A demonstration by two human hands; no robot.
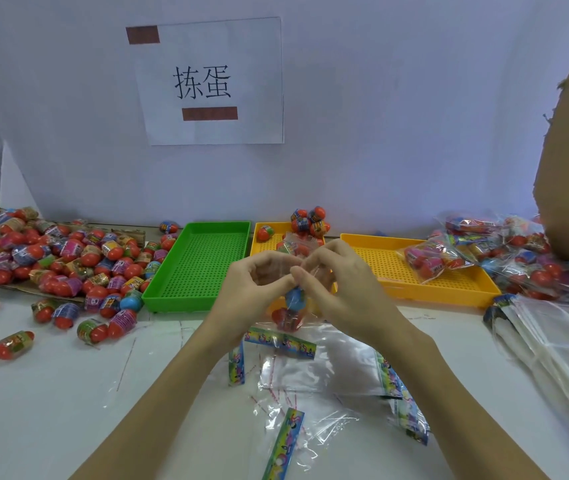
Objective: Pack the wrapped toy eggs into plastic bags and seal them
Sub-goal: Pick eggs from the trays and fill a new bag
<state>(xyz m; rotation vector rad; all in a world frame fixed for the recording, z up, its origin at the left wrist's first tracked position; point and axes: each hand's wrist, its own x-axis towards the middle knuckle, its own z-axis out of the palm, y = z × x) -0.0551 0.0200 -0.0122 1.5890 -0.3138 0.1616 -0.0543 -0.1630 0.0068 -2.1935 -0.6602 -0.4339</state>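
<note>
Wrapped toy eggs (291, 308), one blue and at least one red, are held inside a clear plastic bag (293, 317) that hangs above the white desk (51, 393), in front of the trays. The top of the bag is pinched by both hands: the left hand (259, 282) has thumb and fingers curled onto the bag's mouth, and the right hand (338, 282) grips the same edge just beside it, fingertips nearly touching.

A large heap of loose eggs (51, 258), mostly red with coloured wrappers, is spread over the left part of the desk. Behind the hands, three perforated trays are set side by side: a green tray (203, 265), a small yellow tray (269, 233) partly hidden by the hands with a few eggs at its far end, and a wider yellow tray (432, 271) carrying one filled bag (432, 261). Further filled bags (518, 251) are piled at the right. Flat empty bags (317, 368) with colourful header strips lie on the desk below the hands, and a stack of empty bags (553, 341) lies at the right. A paper sign (210, 81) with two printed characters is taped to the wall.
</note>
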